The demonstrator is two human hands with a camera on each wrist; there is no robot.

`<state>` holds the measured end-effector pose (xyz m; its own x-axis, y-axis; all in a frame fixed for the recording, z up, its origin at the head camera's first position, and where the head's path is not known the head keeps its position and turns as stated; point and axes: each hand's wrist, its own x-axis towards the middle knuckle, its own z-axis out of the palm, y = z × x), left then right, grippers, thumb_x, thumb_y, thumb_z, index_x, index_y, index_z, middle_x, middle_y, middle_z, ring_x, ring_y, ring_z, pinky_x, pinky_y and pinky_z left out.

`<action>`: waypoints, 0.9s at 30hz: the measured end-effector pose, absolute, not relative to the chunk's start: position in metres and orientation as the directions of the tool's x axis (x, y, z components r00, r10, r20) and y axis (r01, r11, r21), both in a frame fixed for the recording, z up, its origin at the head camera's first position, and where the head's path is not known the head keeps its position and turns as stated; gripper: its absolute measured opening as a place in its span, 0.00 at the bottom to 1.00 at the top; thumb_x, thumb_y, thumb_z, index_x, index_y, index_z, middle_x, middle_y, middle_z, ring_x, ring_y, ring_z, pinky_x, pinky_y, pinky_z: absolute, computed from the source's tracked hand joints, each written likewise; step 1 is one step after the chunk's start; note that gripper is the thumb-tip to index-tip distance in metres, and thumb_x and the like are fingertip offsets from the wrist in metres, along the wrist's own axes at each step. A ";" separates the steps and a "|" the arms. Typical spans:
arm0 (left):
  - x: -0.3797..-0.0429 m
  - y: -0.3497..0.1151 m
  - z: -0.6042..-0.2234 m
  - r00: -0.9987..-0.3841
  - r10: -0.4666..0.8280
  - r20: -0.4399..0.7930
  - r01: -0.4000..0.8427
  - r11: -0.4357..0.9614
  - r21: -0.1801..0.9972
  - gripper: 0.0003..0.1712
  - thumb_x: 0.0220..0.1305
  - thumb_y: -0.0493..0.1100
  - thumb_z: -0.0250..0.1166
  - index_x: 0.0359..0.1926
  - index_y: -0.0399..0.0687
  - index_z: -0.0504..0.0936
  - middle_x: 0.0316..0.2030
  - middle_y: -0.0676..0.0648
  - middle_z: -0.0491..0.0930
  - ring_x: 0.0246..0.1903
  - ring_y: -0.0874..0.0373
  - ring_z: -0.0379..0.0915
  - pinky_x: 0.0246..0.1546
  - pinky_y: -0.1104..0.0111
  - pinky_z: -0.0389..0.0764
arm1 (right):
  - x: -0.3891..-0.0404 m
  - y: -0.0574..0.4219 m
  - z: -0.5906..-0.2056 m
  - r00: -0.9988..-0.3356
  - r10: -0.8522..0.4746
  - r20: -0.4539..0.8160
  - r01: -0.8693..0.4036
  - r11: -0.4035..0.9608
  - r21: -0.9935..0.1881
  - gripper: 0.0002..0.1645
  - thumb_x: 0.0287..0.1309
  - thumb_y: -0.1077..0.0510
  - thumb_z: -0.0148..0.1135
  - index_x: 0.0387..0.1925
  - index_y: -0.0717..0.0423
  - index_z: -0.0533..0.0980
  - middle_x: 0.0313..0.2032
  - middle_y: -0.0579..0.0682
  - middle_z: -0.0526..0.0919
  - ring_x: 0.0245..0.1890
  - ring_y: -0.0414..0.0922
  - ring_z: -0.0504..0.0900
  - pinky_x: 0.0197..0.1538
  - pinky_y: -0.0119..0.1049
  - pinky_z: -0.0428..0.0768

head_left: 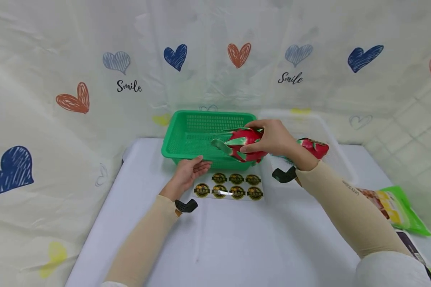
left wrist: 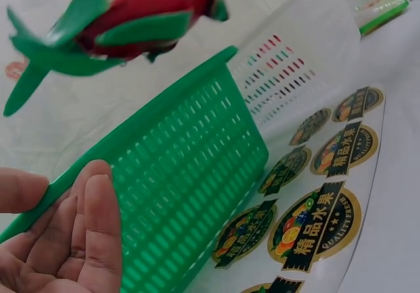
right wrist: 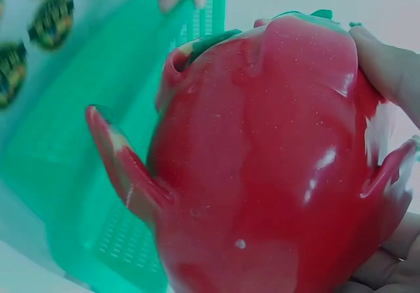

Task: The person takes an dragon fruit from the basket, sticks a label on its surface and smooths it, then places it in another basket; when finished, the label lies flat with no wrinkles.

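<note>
My right hand (head_left: 278, 139) grips a red dragon fruit (head_left: 249, 137) with green scales, raised over the right part of the green basket (head_left: 167, 149). In the right wrist view the dragon fruit (right wrist: 262, 161) fills much of the picture, with fingers at its side. My left hand (head_left: 188, 173) pinches the basket's near rim, thumb on top and fingers beneath, as the left wrist view shows at the rim of the basket (left wrist: 170, 102). A second dragon fruit (head_left: 314, 148) lies in the white basket (head_left: 339, 159), partly hidden behind my right wrist.
A clear sheet of round black-and-gold fruit stickers (head_left: 228, 187) lies just in front of the green basket. At the table's right edge are a green-and-yellow food packet (head_left: 398, 207) and a dark flat object (head_left: 409, 243). A heart-printed curtain (head_left: 208, 79) hangs behind the table.
</note>
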<state>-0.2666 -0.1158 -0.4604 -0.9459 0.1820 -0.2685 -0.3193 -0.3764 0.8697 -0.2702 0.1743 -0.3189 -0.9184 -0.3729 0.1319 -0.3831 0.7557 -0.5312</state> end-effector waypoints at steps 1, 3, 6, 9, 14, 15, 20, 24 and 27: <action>-0.267 -0.117 -0.460 -0.946 0.184 -0.267 -0.319 -0.377 0.870 0.21 0.80 0.41 0.57 0.60 0.24 0.76 0.31 0.49 0.91 0.32 0.61 0.89 0.41 0.71 0.88 | -0.263 0.176 -0.321 -0.917 -0.377 0.133 -0.386 0.746 -0.542 0.47 0.49 0.41 0.82 0.68 0.53 0.76 0.58 0.55 0.85 0.50 0.51 0.84 0.44 0.45 0.87; -0.268 -0.119 -0.460 -0.947 0.187 -0.263 -0.316 -0.370 0.874 0.24 0.80 0.41 0.56 0.64 0.22 0.72 0.31 0.49 0.91 0.33 0.62 0.89 0.41 0.72 0.88 | -0.248 0.179 -0.328 -0.912 -0.388 0.130 -0.391 0.729 -0.562 0.46 0.49 0.42 0.83 0.67 0.53 0.77 0.59 0.55 0.84 0.51 0.51 0.84 0.45 0.45 0.87; -0.270 -0.122 -0.459 -0.948 0.185 -0.257 -0.309 -0.359 0.881 0.24 0.80 0.43 0.57 0.63 0.25 0.73 0.32 0.50 0.91 0.33 0.62 0.89 0.42 0.72 0.88 | -0.226 0.182 -0.341 -0.904 -0.409 0.123 -0.399 0.707 -0.584 0.46 0.48 0.43 0.84 0.66 0.53 0.78 0.60 0.54 0.84 0.53 0.51 0.83 0.46 0.43 0.86; -0.272 -0.124 -0.457 -0.948 0.195 -0.252 -0.308 -0.353 0.884 0.22 0.80 0.44 0.57 0.61 0.27 0.76 0.34 0.50 0.91 0.34 0.63 0.89 0.42 0.73 0.87 | -0.205 0.182 -0.358 -0.898 -0.425 0.112 -0.402 0.693 -0.599 0.46 0.46 0.43 0.85 0.65 0.53 0.79 0.60 0.53 0.85 0.53 0.50 0.82 0.45 0.40 0.86; -0.272 -0.125 -0.457 -0.946 0.214 -0.245 -0.309 -0.360 0.880 0.19 0.80 0.44 0.56 0.56 0.31 0.80 0.35 0.50 0.91 0.36 0.63 0.89 0.43 0.74 0.87 | -0.178 0.180 -0.391 -0.899 -0.429 0.081 -0.377 0.669 -0.641 0.46 0.43 0.42 0.86 0.63 0.55 0.80 0.58 0.53 0.86 0.53 0.49 0.82 0.43 0.36 0.86; -0.272 -0.125 -0.458 -0.946 0.215 -0.242 -0.307 -0.359 0.881 0.18 0.80 0.44 0.56 0.55 0.32 0.80 0.34 0.51 0.91 0.36 0.63 0.89 0.43 0.74 0.87 | -0.173 0.180 -0.397 -0.901 -0.428 0.071 -0.368 0.668 -0.647 0.46 0.43 0.42 0.86 0.63 0.55 0.80 0.57 0.53 0.86 0.53 0.49 0.82 0.43 0.36 0.86; -0.272 -0.122 -0.460 -0.947 0.215 -0.239 -0.304 -0.352 0.885 0.17 0.81 0.45 0.56 0.53 0.34 0.81 0.35 0.51 0.91 0.37 0.63 0.89 0.45 0.73 0.87 | -0.153 0.180 -0.422 -0.904 -0.425 0.034 -0.352 0.699 -0.623 0.47 0.40 0.38 0.87 0.60 0.55 0.82 0.53 0.50 0.87 0.50 0.46 0.82 0.44 0.35 0.85; -0.272 -0.120 -0.463 -0.944 0.212 -0.254 -0.316 -0.351 0.881 0.16 0.81 0.45 0.56 0.51 0.36 0.81 0.35 0.51 0.91 0.37 0.63 0.89 0.45 0.73 0.87 | -0.141 0.179 -0.434 -0.893 -0.449 0.007 -0.355 0.697 -0.623 0.45 0.39 0.38 0.87 0.58 0.55 0.83 0.51 0.48 0.88 0.48 0.43 0.82 0.43 0.32 0.84; -0.271 -0.118 -0.464 -0.942 0.212 -0.259 -0.322 -0.356 0.877 0.15 0.81 0.45 0.56 0.50 0.38 0.82 0.36 0.50 0.91 0.37 0.62 0.89 0.45 0.72 0.87 | -0.134 0.177 -0.439 -0.889 -0.457 0.008 -0.360 0.689 -0.629 0.44 0.39 0.38 0.87 0.56 0.55 0.84 0.50 0.47 0.89 0.47 0.42 0.83 0.42 0.30 0.84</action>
